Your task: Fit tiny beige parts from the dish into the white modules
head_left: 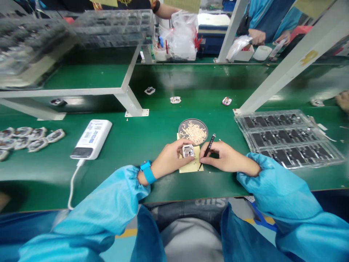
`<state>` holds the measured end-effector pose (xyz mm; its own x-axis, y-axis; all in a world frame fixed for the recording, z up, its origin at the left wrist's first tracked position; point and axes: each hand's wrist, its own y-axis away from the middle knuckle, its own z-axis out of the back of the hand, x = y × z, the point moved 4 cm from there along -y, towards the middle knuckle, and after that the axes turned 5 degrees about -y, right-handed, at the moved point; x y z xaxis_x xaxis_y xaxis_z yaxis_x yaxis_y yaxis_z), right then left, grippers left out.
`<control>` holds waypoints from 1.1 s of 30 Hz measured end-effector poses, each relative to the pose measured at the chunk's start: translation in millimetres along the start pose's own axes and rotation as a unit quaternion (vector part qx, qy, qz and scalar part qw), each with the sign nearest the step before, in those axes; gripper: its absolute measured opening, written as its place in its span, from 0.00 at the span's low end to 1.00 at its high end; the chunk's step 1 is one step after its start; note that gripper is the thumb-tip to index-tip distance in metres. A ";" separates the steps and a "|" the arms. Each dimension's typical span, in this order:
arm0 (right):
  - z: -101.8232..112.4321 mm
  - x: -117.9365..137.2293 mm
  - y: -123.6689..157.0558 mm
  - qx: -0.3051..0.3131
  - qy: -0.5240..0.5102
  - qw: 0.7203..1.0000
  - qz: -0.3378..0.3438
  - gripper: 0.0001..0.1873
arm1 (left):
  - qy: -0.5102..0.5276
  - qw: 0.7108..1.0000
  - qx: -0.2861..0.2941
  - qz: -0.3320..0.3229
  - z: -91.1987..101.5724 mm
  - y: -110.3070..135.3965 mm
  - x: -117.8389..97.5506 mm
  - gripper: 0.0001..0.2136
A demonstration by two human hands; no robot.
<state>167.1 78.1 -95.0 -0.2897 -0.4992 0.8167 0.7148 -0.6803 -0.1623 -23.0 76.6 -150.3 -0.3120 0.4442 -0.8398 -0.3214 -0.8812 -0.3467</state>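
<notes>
My left hand (174, 156) grips a small white-framed device part (188, 151) between thumb and fingers, its inner side facing up. In my right hand (220, 156) are slim black tweezers (209, 147) with pale lettering, their thin tip pointing down at a yellow paper note (188, 168). The tip is close beside the device part, apart from it. Just beyond both hands is a round dark mesh dish (180, 128) holding many tiny beige pieces (195, 131).
A white power bank (94, 136) with a cable lies left, near several white-framed parts (38, 144). Clear trays of black parts (283, 138) are at right. More parts (175, 99) lie beyond the dish. White shelf legs (132, 103) stand on the green bench. Co-workers' hands (257, 37) show opposite.
</notes>
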 end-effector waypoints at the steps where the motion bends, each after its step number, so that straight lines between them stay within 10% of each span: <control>1: 0.7 2.6 0.9 0.000 -0.019 1.000 -0.003 0.11 | 0.000 1.000 0.000 0.001 -0.2 -0.1 -0.3 0.21; 12: 17.9 16.0 8.0 -0.224 -0.006 0.962 0.157 0.05 | 0.039 0.998 -0.040 0.031 -7.1 -1.1 -0.4 0.11; 33: 4.2 16.2 -0.2 -0.147 0.127 0.953 0.231 0.09 | -0.076 0.997 -0.030 -0.004 -4.7 2.8 -8.7 0.15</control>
<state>165.0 72.4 -79.4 -0.1587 -0.8698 0.4671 0.6044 -0.4597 -0.6507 -17.0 69.5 -145.9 -0.4428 0.4673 -0.7652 -0.2723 -0.8832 -0.3818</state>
